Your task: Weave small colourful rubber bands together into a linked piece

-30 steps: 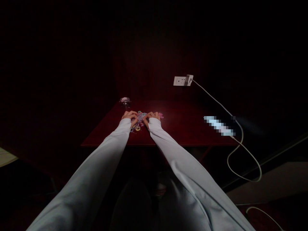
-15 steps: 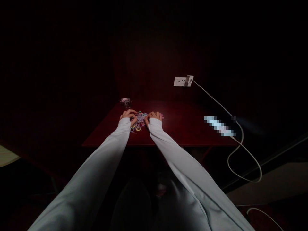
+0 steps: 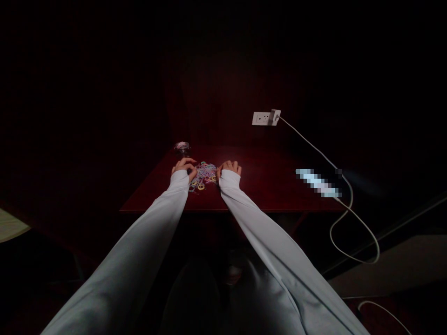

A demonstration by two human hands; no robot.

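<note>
A loose pile of small coloured elastic hair ties [image 3: 206, 173] lies on the dark red table [image 3: 272, 186], between my two hands. At the pile's left edge is my left hand [image 3: 183, 166], its fingers bent and the thumb apart from the index finger, with nothing visible in it. My right hand [image 3: 231, 167] rests just right of the pile, palm down with the fingers curled. Its fingertips are hidden, and whatever they hold cannot be made out. Behind my left hand stands a small clear jar [image 3: 182, 148] with something pale pink at its top.
On the wall behind the table is a white socket [image 3: 260, 118] with a charger [image 3: 275, 117] in it. A white cable [image 3: 310, 143] runs down to a blurred-out bright device [image 3: 318, 183] at the table's right, and loops past the table's edge.
My right hand has shifted right, away from the pile, over the spot where a pink bit showed before. My left hand has drawn back slightly left. More of the pile shows.
</note>
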